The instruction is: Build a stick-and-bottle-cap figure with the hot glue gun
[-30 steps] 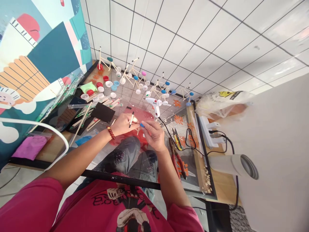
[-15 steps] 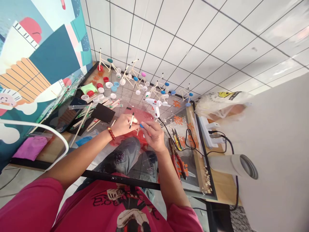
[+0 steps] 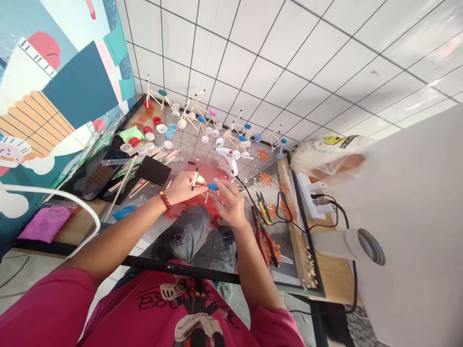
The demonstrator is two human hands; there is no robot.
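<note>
Closed round a small wooden-stick model, my left hand (image 3: 186,187) sits above the glass tabletop. A short stick with dark ends (image 3: 195,179) stands up from its fingers. At those fingertips is a blue oval piece (image 3: 212,186), its material too small to tell. My right hand (image 3: 228,200) is just to the right, thumb and fingers apart, with the fingertips at the blue piece's edge. Thin pale sticks show below it between the hands. Beyond my hands lies a white glue gun (image 3: 230,158) with a black cord.
Several stick models with blue pieces (image 3: 241,138) stand along the back. Bottle caps (image 3: 161,128), loose sticks, a black card (image 3: 154,170) and a phone (image 3: 87,178) lie left. Red-handled pliers (image 3: 265,241), a yellow-handled cutter (image 3: 265,212) and a power strip (image 3: 314,197) are right.
My right fingers have spread from their pinch on the blue piece, which now shows more fully. My left hand keeps its hold on the stick model. The view has shifted slightly.
</note>
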